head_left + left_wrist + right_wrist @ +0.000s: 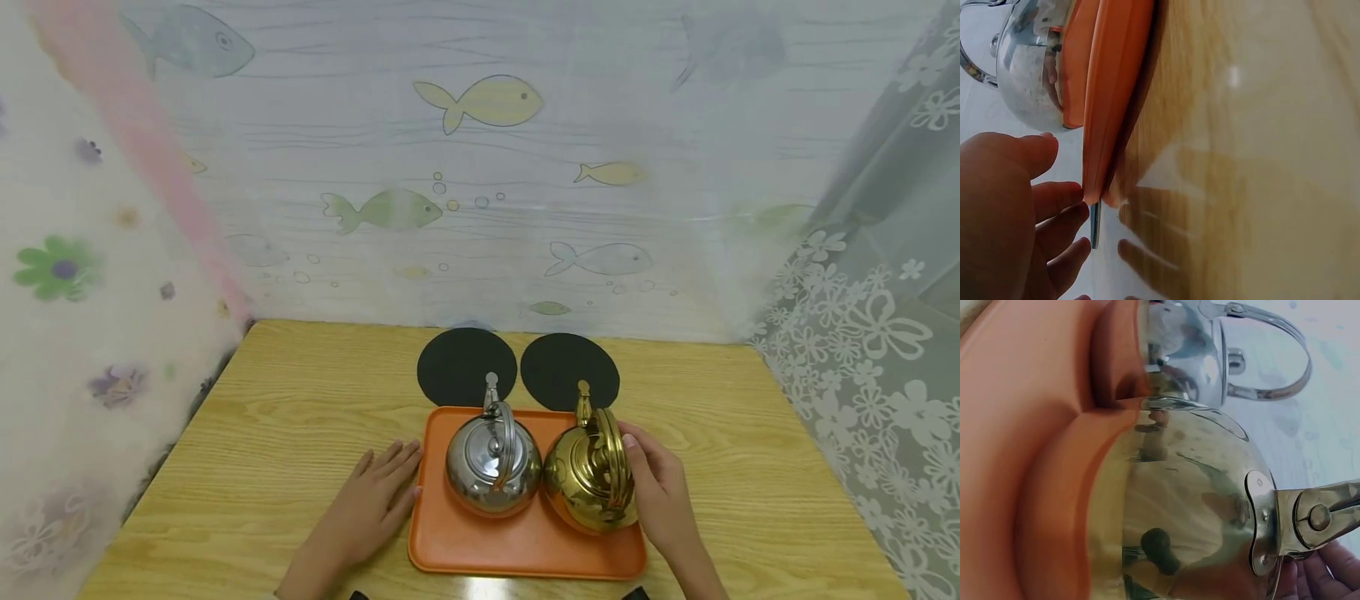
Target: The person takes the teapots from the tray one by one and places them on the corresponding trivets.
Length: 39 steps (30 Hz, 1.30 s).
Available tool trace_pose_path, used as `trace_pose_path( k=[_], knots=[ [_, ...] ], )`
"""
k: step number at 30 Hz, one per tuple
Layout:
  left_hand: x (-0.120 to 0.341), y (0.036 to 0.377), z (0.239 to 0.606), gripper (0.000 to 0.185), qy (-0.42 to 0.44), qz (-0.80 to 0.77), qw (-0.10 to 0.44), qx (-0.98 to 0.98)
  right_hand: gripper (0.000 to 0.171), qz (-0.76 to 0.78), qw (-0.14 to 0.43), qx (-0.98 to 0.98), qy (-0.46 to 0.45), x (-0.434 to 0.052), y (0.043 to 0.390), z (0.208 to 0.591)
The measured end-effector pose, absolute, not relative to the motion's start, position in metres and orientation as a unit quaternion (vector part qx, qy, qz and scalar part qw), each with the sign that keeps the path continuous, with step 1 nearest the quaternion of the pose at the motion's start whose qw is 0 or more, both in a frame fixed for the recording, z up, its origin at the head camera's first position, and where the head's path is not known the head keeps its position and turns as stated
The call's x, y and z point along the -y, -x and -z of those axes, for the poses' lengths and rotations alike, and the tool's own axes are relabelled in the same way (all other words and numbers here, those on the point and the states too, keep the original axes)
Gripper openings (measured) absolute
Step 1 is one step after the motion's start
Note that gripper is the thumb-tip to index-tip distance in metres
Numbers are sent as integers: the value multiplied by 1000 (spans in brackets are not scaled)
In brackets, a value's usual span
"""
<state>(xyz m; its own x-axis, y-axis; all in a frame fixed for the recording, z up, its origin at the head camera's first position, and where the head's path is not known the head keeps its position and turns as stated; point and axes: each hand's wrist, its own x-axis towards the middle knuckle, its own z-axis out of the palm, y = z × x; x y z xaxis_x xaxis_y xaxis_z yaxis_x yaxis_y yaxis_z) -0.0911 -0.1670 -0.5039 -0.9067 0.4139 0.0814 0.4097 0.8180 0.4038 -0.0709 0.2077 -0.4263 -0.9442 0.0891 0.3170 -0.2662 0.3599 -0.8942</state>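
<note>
An orange tray (480,557) lies on the table with two shiny kettles side by side on it. The silver kettle (468,479) stands on the left, its spout pointing away from me. On the right is the gold kettle (573,483), its looped handle raised. My right hand (663,492) grips that handle from the right, thumb on the near side and fingers behind; in the right wrist view some fingers (1329,575) show past the handle's bracket. My left hand (375,504) lies with its fingers extended beside the tray's left edge, fingertips at the rim in the left wrist view.
Two round black mats (459,360) (567,368) lie behind the tray, partly overlapped in view by the spouts. The wood-grain table (300,400) extends to both sides. A fish-print curtain (480,208) hangs at the back, with flowered sheets left and right.
</note>
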Motion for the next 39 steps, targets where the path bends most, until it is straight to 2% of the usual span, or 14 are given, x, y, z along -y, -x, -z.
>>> trace_pose_path(
  k=[13,25,39],
  knots=[
    [164,93,503,56,-217,-224,24,-950,38,-573,159,801,-64,-205,71,418],
    [164,95,507,55,-233,-246,16,-941,45,-635,87,765,-57,-213,74,410],
    [165,97,516,55,-242,-288,-19,-926,45,-707,27,697,-117,-219,77,408]
  ],
)
